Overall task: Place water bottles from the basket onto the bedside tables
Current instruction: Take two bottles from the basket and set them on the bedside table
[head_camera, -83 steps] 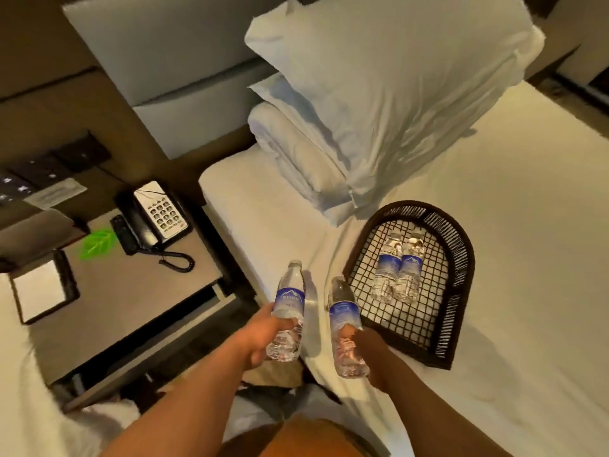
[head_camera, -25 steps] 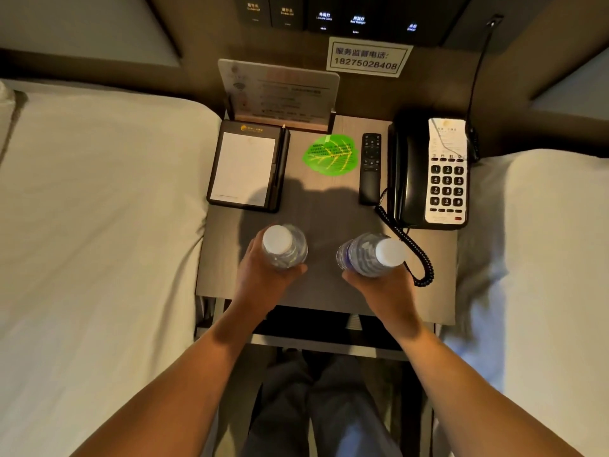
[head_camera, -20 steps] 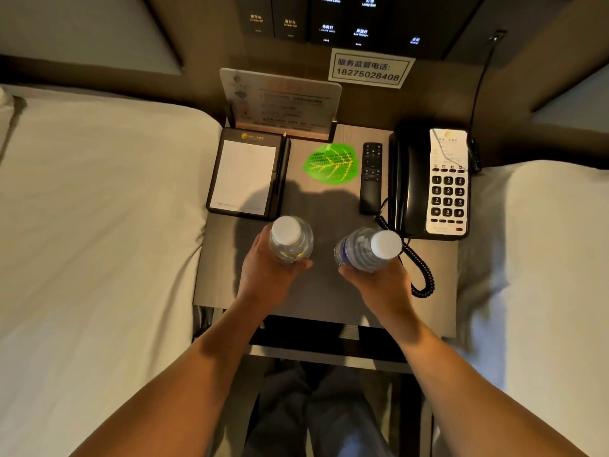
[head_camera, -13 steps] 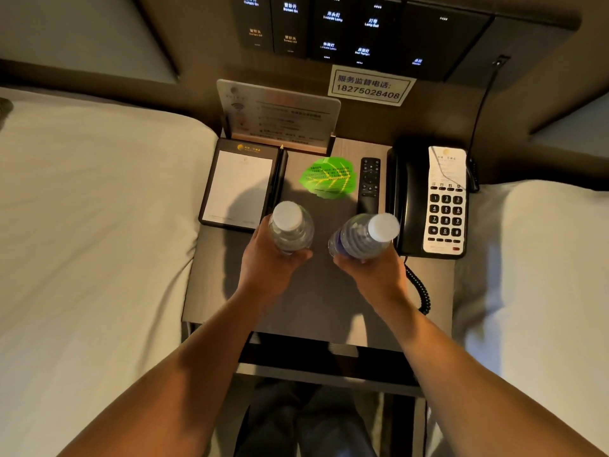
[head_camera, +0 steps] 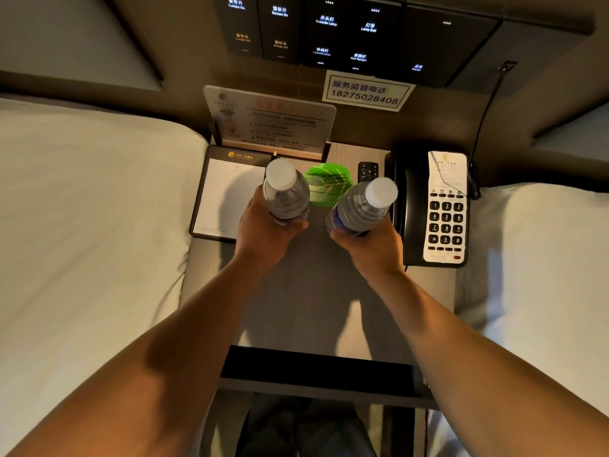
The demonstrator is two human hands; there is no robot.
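A brown worktop [head_camera: 316, 301] sits between two white beds [head_camera: 85, 232], phone [head_camera: 431, 206] at 3 o'clock. Each hand, left [head_camera: 263, 232] and right [head_camera: 369, 245], grips a bottle [head_camera: 285, 192].

the left hand [head_camera: 263, 232] grips one water bottle [head_camera: 286, 192] and the right hand [head_camera: 370, 247] grips a second bottle [head_camera: 364, 206], both over the bench [head_camera: 309, 301] between notepad [head_camera: 227, 196] and telephone [head_camera: 431, 206], a green leaf card [head_camera: 326, 186] behind them.
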